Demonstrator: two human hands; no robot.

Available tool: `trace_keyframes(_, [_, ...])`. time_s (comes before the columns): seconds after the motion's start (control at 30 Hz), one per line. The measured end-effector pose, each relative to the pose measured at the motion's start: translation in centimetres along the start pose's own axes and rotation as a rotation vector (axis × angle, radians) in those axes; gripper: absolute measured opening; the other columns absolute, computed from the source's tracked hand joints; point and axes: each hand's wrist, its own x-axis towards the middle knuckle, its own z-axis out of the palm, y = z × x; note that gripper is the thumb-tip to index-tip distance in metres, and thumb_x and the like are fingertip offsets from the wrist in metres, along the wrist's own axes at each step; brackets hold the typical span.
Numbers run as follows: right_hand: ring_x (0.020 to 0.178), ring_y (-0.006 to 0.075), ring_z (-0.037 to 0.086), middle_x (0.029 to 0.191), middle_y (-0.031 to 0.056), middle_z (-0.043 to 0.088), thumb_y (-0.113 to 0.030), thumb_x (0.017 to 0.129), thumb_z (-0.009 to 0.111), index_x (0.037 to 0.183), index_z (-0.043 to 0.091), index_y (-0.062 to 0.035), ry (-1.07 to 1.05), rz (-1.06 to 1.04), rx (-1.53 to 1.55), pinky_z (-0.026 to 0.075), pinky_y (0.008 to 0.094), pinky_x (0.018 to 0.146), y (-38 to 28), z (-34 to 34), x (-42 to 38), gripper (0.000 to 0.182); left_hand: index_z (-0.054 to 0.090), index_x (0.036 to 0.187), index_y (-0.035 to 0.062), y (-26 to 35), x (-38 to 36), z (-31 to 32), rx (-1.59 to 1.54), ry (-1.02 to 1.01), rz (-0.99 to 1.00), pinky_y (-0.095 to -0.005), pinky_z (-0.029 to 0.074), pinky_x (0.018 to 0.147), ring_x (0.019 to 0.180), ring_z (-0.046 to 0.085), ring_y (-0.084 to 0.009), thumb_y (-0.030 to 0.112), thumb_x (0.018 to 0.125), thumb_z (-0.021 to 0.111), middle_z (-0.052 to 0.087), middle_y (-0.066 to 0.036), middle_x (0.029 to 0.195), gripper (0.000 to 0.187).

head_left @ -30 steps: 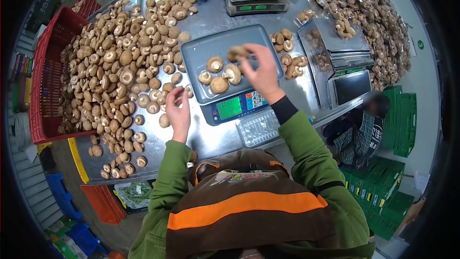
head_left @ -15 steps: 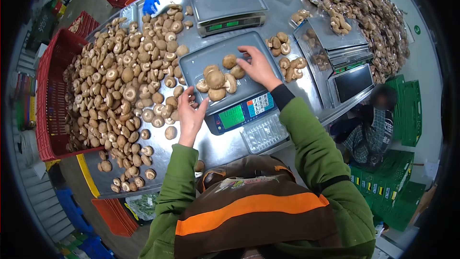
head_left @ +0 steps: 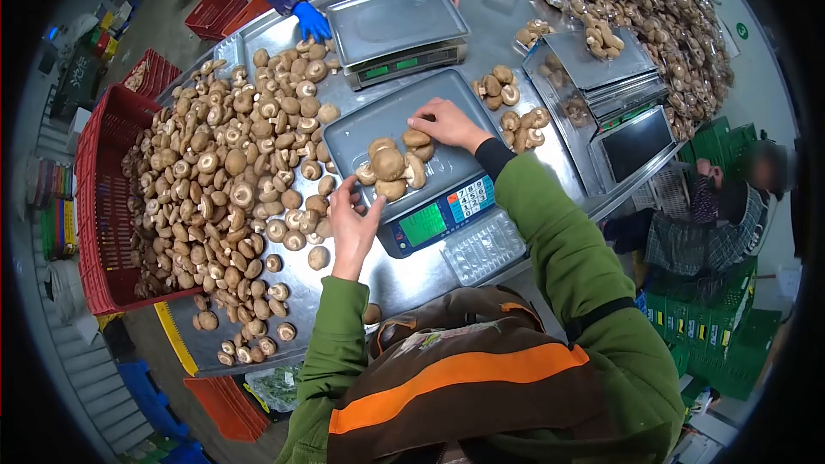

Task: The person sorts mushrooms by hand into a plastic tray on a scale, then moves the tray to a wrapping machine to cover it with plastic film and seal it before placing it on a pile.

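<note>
Several brown mushrooms (head_left: 388, 164) lie clustered on the grey tray of a scale (head_left: 344, 131) with a lit green display (head_left: 423, 224). My right hand (head_left: 449, 125) is over the tray's middle, its thumb and fingertips closed on a mushroom (head_left: 416, 137) at the cluster's upper right. At the tray's lower left corner is my left hand (head_left: 354, 228), thumb and fingers apart beside the cluster. Its curled fingers are partly hidden. A large heap of loose mushrooms (head_left: 228, 163) spreads over the metal table to the left.
A clear plastic punnet (head_left: 484, 247) lies below the scale. Two small mushroom groups (head_left: 524, 129) sit right of it, near a metal machine (head_left: 601, 77). Beyond stands a second scale (head_left: 395, 24); a co-worker's blue-gloved hand (head_left: 312, 22) is beside it. Another person (head_left: 705, 223) is at the right.
My right hand has moved slightly left and down onto the mushroom at the cluster's edge. The co-worker's gloved hand has moved right, toward the second scale. The camera view has shifted slightly.
</note>
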Motion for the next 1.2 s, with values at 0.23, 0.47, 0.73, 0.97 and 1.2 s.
trace_keyframes(0.23, [0.107, 0.0325, 0.055, 0.11, 0.0171, 0.063, -0.047, 0.08, 0.068, 0.104, 0.071, -0.0095, -0.184, 0.014, 0.157, 0.042, 0.0385, 0.095, -2.2, -1.9, -1.9, 0.045, 0.045, 0.132, 0.0, 0.4, 0.4, -0.6, 0.013, -0.046, 0.018, -0.032, 0.053, 0.079, 0.103, 0.056, -0.0231, 0.021, 0.078, 0.075, 0.051, -0.017, 0.125, 0.065])
trace_keyframes(0.47, [0.094, 0.0242, 0.058, 0.106, 0.0127, 0.061, -0.038, 0.079, 0.073, 0.105, 0.067, -0.0046, 0.102, -0.127, -0.14, 0.047, 0.0355, 0.086, -4.0, -1.9, -4.5, 0.043, 0.048, 0.129, 0.0006, 0.8, 1.1, 0.1, 0.037, -0.001, 0.03, -0.0349, 0.05, 0.08, 0.098, 0.057, -0.0257, 0.025, 0.075, 0.076, 0.052, -0.017, 0.114, 0.065])
trace_keyframes(0.73, [0.077, 0.011, 0.061, 0.088, 0.0073, 0.065, -0.022, 0.075, 0.081, 0.101, 0.06, 0.0022, 0.123, 0.314, 0.598, 0.052, 0.0248, 0.071, -1.4, -1.0, -7.9, 0.041, 0.047, 0.13, 0.001, 0.2, 0.9, 0.4, 0.068, -0.026, 0.067, -0.0351, 0.05, 0.082, 0.101, 0.057, -0.0274, 0.026, 0.075, 0.076, 0.053, -0.017, 0.114, 0.067])
trace_keyframes(0.97, [0.079, 0.0132, 0.063, 0.09, 0.0094, 0.066, -0.024, 0.076, 0.08, 0.1, 0.061, 0.0049, 0.001, 0.358, 0.698, 0.052, 0.0254, 0.074, -1.5, -2.0, -10.0, 0.042, 0.041, 0.136, -0.0013, 0.5, 1.8, -0.1, 0.128, -0.139, 0.04, -0.037, 0.052, 0.087, 0.109, 0.058, -0.0307, 0.026, 0.074, 0.078, 0.052, -0.023, 0.126, 0.077])
trace_keyframes(1.2, [0.084, 0.0244, 0.063, 0.097, 0.0136, 0.063, -0.045, 0.076, 0.076, 0.125, 0.051, 0.0083, 0.203, 0.421, 0.451, 0.051, 0.0323, 0.081, -0.5, 0.2, -8.0, 0.076, 0.042, 0.136, -0.0003, 1.7, 4.2, 0.2, 0.296, -0.167, 0.144, -0.038, 0.049, 0.09, 0.106, 0.058, -0.031, 0.028, 0.063, 0.086, 0.051, -0.024, 0.125, 0.09])
